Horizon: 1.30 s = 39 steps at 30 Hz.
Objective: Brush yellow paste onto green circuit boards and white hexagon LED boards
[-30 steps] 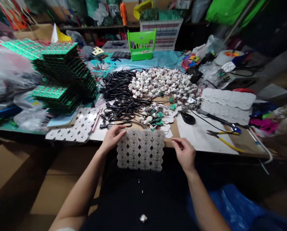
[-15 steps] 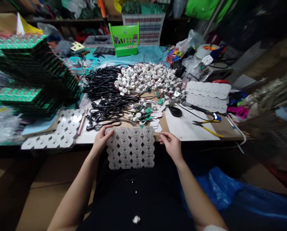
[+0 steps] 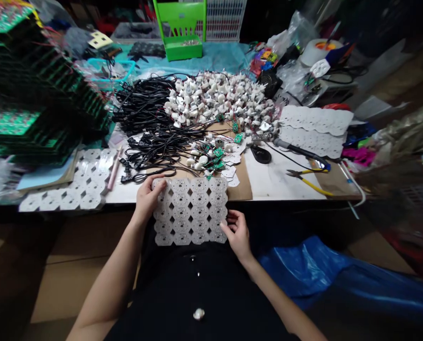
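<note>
On my feed, my left grip point(image 3: 148, 196) pinches the pale perforated panel point(image 3: 191, 211) near its upper left corner; my right grip point(image 3: 237, 232) clasps its right edge. It's at the surface's point(image 3: 128, 193) near edge, its markings too small to read.

Pale grey scalloped panel point(image 3: 195, 214) with rows of diamond-shaped holes, held flat at the table edge point(image 3: 126, 199)

You wear a dark top point(image 3: 175, 300), almost black. Along its front goes a line of shiny buttons point(image 3: 198, 314), the lowest round and largest. Your left hand point(image 3: 146, 198), right hand point(image 3: 239, 237) and forearms point(image 3: 115, 270) are bare.
</note>
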Each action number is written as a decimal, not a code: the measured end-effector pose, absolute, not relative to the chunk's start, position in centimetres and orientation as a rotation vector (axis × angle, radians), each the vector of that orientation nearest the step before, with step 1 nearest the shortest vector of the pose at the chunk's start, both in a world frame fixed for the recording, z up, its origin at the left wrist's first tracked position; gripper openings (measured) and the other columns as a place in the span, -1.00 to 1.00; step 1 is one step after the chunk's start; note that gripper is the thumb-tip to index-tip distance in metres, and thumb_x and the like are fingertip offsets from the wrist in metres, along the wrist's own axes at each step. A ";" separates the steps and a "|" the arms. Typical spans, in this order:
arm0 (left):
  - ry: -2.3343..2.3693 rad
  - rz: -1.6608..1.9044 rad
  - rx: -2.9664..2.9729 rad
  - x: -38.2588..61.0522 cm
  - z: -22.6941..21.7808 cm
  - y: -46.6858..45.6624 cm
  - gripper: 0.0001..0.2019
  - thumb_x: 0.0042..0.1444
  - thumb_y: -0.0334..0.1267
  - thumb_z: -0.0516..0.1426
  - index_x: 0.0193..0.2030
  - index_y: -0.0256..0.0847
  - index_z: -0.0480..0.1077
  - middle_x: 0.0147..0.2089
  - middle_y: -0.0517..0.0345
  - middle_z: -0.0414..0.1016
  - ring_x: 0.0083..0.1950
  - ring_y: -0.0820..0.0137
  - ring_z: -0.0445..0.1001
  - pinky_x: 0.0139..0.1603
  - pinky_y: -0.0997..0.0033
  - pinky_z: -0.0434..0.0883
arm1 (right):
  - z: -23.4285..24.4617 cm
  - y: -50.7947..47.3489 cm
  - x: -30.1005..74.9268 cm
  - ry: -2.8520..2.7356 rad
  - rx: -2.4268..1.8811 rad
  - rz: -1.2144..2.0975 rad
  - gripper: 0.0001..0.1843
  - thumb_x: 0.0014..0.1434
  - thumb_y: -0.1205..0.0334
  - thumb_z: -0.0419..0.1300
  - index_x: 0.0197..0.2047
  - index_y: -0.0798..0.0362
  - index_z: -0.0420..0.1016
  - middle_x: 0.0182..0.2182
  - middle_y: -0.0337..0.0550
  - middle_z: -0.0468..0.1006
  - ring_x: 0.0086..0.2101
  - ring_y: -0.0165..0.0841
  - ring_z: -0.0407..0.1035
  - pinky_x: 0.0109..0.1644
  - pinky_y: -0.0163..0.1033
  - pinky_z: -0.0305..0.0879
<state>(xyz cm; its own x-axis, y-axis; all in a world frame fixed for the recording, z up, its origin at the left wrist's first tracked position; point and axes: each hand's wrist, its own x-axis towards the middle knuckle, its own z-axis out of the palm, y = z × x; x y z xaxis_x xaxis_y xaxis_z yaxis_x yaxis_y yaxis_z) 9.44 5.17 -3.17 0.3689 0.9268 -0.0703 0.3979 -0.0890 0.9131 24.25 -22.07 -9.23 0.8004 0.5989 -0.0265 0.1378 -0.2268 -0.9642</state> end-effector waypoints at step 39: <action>1.311 0.662 1.690 11.0 -3.3 5.6 -0.57 0.00 0.09 0.24 -0.14 -0.22 0.54 -0.29 0.16 0.55 -0.22 0.31 0.45 -0.17 0.40 0.31 | -3.5 -21.1 26.3 -0.417 -1.454 1.062 -0.68 0.15 0.06 0.24 -0.46 0.01 0.22 -0.22 -0.07 0.63 -0.26 -0.25 0.56 -0.17 -0.08 0.51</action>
<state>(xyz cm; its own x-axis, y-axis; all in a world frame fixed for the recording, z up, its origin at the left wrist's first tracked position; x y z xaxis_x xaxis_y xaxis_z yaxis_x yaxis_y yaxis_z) 11.05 5.57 -3.30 0.3033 0.9478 -0.0980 0.4837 -0.0646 0.8728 26.27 -21.15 -3.49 0.5144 0.7788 -0.3591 -0.3271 -0.2089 -0.9216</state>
